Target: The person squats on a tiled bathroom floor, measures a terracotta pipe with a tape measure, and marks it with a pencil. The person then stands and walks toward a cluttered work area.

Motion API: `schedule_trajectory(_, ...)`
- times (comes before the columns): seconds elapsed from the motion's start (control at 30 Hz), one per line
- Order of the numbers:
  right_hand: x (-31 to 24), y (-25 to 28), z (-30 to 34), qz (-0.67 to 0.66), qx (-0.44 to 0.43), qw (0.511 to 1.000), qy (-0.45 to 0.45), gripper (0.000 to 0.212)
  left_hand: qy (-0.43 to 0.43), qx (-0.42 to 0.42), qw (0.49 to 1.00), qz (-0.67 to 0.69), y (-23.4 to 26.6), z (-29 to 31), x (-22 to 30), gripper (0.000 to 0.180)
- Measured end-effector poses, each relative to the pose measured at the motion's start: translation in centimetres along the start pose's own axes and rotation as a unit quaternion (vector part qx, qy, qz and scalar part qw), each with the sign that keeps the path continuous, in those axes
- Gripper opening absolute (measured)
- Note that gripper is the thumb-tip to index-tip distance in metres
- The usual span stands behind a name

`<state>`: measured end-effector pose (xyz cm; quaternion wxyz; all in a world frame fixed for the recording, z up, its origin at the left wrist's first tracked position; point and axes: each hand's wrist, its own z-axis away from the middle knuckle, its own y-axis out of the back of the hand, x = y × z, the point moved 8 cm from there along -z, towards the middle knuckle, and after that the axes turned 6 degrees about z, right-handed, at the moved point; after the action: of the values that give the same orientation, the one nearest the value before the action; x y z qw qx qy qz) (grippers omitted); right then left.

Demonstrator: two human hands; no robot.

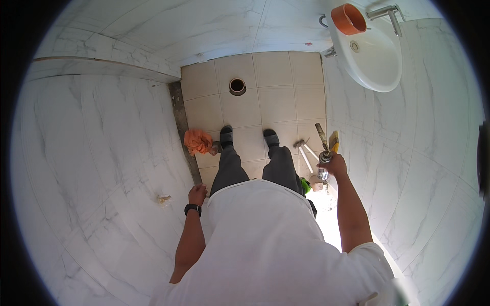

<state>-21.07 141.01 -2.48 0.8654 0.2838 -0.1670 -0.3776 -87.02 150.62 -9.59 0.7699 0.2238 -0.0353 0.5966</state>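
Note:
In my right hand (335,164) is a gas torch (322,135). My closed fingers wrap round its silvery canister, and the burner tube points up and away toward the far wall. My left hand (197,194), with a dark watch on the wrist, hangs at my left side with curled fingers; its palm is hidden, so anything inside cannot be made out. A hammer (301,145) and another white-handled tool lie on the floor beside the torch. Past the torch, against the right wall, is a yellow object (334,141) whose kind I cannot tell.
A round open drain pipe (237,86) rises from the tiled floor (275,104) ahead of my feet. An orange cloth bundle (199,142) lies by my left foot. A white washbasin (377,64) holds an orange round container (349,19) under the faucet (388,16). Marble-patterned walls stand close around.

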Motion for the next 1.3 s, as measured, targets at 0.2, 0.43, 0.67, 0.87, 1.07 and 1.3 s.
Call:
schedule_trajectory(0.2,-4.7,-2.2,5.2,-0.172,0.049,0.983,-0.029,0.084,-0.038,-0.049,0.968,-0.242,6.8,-7.6,5.0,0.052)
schedule_trajectory(0.43,-7.0,-5.5,9.6,-0.151,0.009,0.985,-0.084,0.094,-0.014,-0.044,0.984,-0.170,8.0,-13.2,17.4,0.046)
schedule_trajectory(0.67,-5.7,-6.2,11.3,-0.162,0.013,0.974,-0.158,0.083,-0.035,-0.126,0.988,-0.077,1.4,-10.5,18.9,0.048)
schedule_trajectory(0.87,-5.3,-4.0,11.5,-0.204,0.069,0.961,-0.173,0.093,-0.001,-0.164,0.945,-0.283,0.7,-11.0,12.9,0.050)
schedule_trajectory(1.07,-5.1,-3.1,13.6,-0.261,0.148,0.942,-0.148,0.085,0.028,-0.147,0.897,-0.417,2.4,-21.1,15.3,0.040)
schedule_trajectory(1.3,-3.3,-0.8,11.0,-0.228,0.120,0.954,-0.151,0.086,-0.165,-0.155,0.959,-0.168,-5.9,-9.7,31.3,0.048)
